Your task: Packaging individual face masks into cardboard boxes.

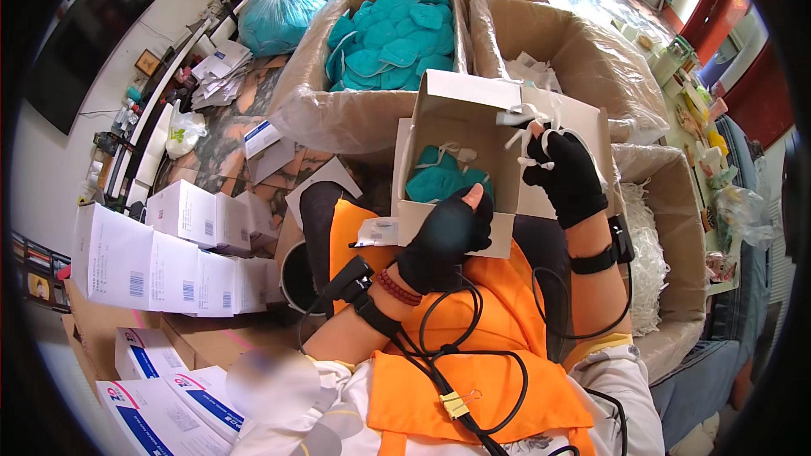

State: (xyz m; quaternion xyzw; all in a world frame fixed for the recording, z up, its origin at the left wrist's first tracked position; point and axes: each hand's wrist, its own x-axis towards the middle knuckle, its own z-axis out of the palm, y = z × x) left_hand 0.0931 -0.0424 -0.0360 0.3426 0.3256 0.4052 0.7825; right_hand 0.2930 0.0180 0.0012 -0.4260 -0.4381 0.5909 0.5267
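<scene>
Fingers [557, 149] of the R hand [568, 176] were curled in on a bunch of white straps [517, 145], up over the right side of the white box [460, 91] – loops hung free past the fingertips. L hand [448, 235], also in a black half-finger glove, sat at the near edge of the box, thumb up & pointing in over it; couldn't tell if its other fingers were gripping the box wall or just resting, b/c the back of the hand hid them.

Teal masks [438, 183] lay inside the box, toward its left side, w/ some white strap on top. They looked v. light & soft, w/ a moulded curve that'd prob. dent if squeezed mid-cup, so best hold = a loose pinch at the rim. Straps looked thin, limp & stretchy: prob. easy to snag or tangle, so better taken as a gathered bunch than one loop at a time. Box itself seemed light, stiff card, but its flaps would likely bend – a wall or corner would be the surer hold.

Beyond the box, a plastic-lined carton [297, 110] held a heap of similar teal masks [390, 46]; right of the box, another carton [688, 287] held a mass of white strands [644, 257]. A small packet [376, 232] lay just left of the box's near corner, & a row of closed white boxes [175, 270] stood farther left of it.
</scene>
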